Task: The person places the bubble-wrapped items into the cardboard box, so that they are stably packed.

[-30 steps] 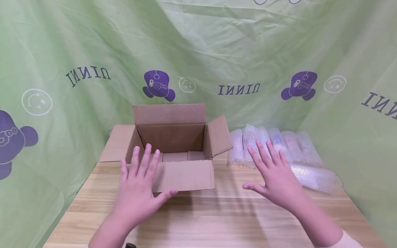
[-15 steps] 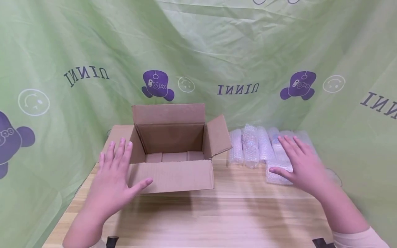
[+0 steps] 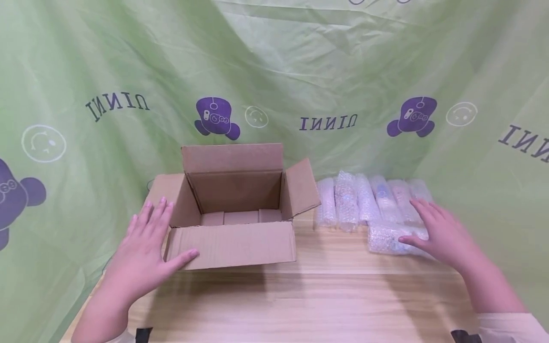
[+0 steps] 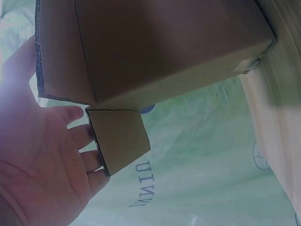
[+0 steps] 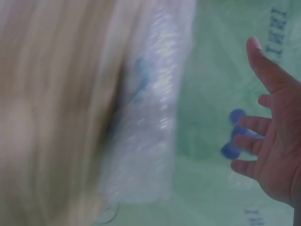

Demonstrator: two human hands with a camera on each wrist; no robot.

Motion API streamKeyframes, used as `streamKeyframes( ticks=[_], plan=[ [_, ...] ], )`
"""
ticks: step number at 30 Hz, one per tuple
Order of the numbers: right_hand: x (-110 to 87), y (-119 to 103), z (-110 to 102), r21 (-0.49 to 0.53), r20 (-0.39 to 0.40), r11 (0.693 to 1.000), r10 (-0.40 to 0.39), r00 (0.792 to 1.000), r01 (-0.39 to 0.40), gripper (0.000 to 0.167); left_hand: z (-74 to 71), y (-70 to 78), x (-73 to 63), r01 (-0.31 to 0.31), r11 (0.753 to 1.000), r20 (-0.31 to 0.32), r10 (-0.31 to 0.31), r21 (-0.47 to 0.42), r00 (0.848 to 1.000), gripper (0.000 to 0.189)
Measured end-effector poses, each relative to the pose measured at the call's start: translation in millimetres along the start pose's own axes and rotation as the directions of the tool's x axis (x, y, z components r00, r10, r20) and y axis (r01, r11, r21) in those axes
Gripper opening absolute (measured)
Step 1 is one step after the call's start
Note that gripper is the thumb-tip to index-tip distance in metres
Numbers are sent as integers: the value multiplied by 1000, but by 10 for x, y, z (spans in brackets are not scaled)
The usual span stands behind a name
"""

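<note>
An open cardboard box [image 3: 236, 193] stands on the table with its flaps folded outward. My left hand [image 3: 139, 262] is at its front left corner, fingers spread over the left flap [image 3: 165, 186]. In the left wrist view the fingertips lie behind that flap's edge [image 4: 120, 139]; whether they touch it I cannot tell. At the right, my right hand [image 3: 448, 240] hovers with fingers extended, holding nothing. Below it, a bubble-wrapped package [image 3: 386, 238] lies crosswise, partly hidden by the hand in the head view. The right wrist view shows this package [image 5: 146, 103] apart from the hand [image 5: 280, 136].
Several more bubble-wrapped packages [image 3: 347, 202] lie side by side in a row to the right of the box. The wooden table [image 3: 300, 300] runs toward me. A green printed cloth [image 3: 343, 71] hangs behind and along both sides.
Both hands have moved apart. The left went left from the box's front to its left flap; the right went right, uncovering the row of packages and part of the crosswise one.
</note>
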State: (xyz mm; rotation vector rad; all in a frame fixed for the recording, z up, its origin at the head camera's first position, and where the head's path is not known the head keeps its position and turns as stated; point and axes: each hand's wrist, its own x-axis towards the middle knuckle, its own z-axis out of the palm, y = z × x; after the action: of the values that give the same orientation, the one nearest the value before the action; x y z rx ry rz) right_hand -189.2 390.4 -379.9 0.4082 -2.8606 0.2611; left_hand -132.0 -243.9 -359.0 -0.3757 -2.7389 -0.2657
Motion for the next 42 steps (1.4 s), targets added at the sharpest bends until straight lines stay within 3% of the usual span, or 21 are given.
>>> streamKeyframes(
  ticks=[5, 8, 11, 18, 28, 33, 42],
  plan=[
    [-25, 190, 147, 30, 111, 999, 21, 994, -25, 109, 2, -5, -13, -1, 1000, 16, 1, 17, 1000, 110],
    [-31, 282, 264, -2, 178, 999, 38, 983, -38, 111, 11, -2, -26, -1, 1000, 16, 1, 20, 1000, 110],
    [-38, 358, 371, -31, 196, 999, 38, 980, -32, 108, 14, -1, -32, 0, 1000, 11, 0, 19, 1000, 110],
    [-54, 424, 478, -54, 193, 998, 51, 980, -41, 93, 29, 4, -30, 12, 1000, 13, -12, 0, 1000, 109],
    [-39, 413, 430, -51, 192, 998, 38, 981, -29, 89, 41, 4, -30, 16, 1000, 11, -16, 3, 1000, 109],
    [-22, 391, 369, -16, 191, 1000, 14, 982, -11, 90, 41, 10, -27, 14, 1000, 9, -14, 5, 1000, 109],
    [164, 218, 107, 41, 102, 996, -88, 991, 84, 84, 53, -1, -46, 13, 1000, 5, -13, 1, 1000, 109]
  ],
)
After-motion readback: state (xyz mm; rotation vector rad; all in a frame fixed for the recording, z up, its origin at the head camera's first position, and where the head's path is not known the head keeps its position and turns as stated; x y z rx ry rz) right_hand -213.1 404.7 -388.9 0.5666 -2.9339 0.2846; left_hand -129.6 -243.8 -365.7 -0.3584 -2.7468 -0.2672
